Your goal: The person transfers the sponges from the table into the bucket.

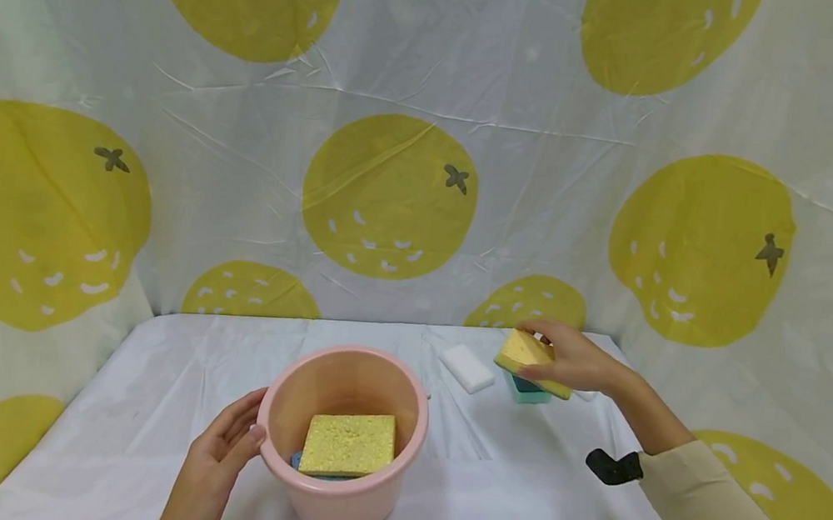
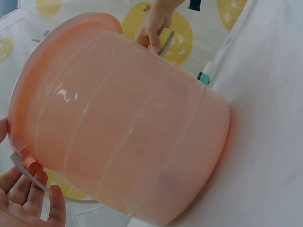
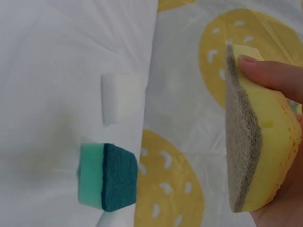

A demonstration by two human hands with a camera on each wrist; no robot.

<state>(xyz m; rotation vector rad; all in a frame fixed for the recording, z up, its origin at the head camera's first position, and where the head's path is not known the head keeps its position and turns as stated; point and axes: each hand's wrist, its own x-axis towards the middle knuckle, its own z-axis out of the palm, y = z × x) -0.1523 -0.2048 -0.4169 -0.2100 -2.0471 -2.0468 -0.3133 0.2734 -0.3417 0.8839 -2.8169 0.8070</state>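
A pink plastic bucket [image 1: 336,495] stands on the white table [image 1: 515,487], with a yellow sponge [image 1: 349,444] lying inside it over something blue. My left hand [image 1: 221,450] rests against the bucket's [image 2: 123,132] left rim, thumb on the edge. My right hand [image 1: 572,363] grips a yellow sponge with a grey scouring side [image 3: 258,137] and holds it just above the table at the back right. Below it sits a green sponge with a dark teal scourer [image 3: 108,177].
A white foam block [image 1: 468,368] lies left of the green sponge [image 1: 528,390]. A lemon-print cloth [image 1: 392,199] walls the table at the back and both sides. A black strap [image 1: 615,466] shows at my right wrist.
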